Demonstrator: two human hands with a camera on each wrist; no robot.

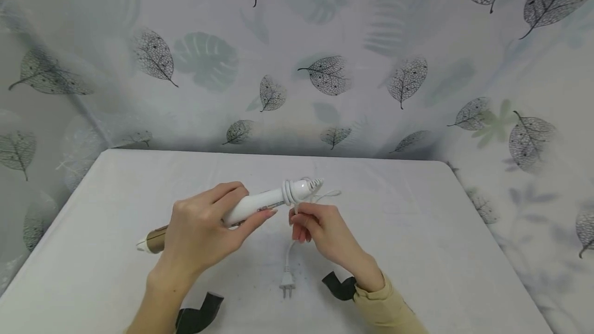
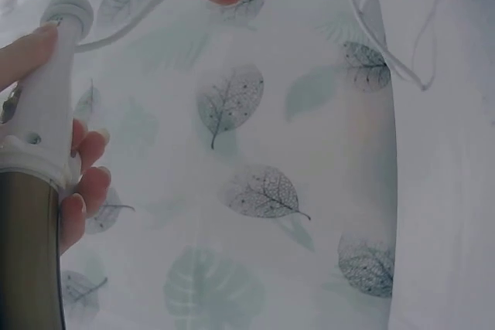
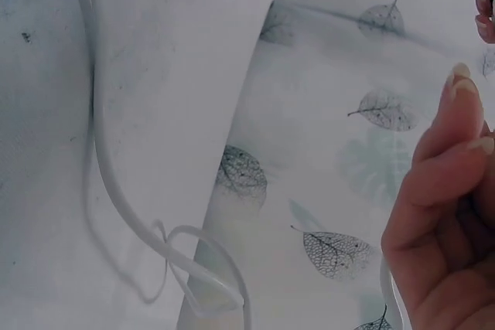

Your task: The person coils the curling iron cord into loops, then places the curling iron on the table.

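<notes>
White curling iron (image 1: 255,205) was held over the tabletop (image 1: 417,210), short of its far edge; left hand (image 1: 201,226) had fingers curled round it; right hand (image 1: 327,228) pinched the cord (image 1: 287,255); winding looked partly done, plug (image 1: 287,280) end left loose.

- Head view: looked forward and down from the near side of the table (image 1: 417,251); farthest back, took in both far corners, left hand (image 1: 204,226) and right hand (image 1: 327,233).
- Left wrist view: close beside the wand (image 2: 42,106); tipped sideways, table edge nearly upright.
- Right wrist view: close to the cord (image 3: 112,175), table edge slanting.
- Wrist views shared cord, leaf-print backdrop (image 3: 325,90).
</notes>
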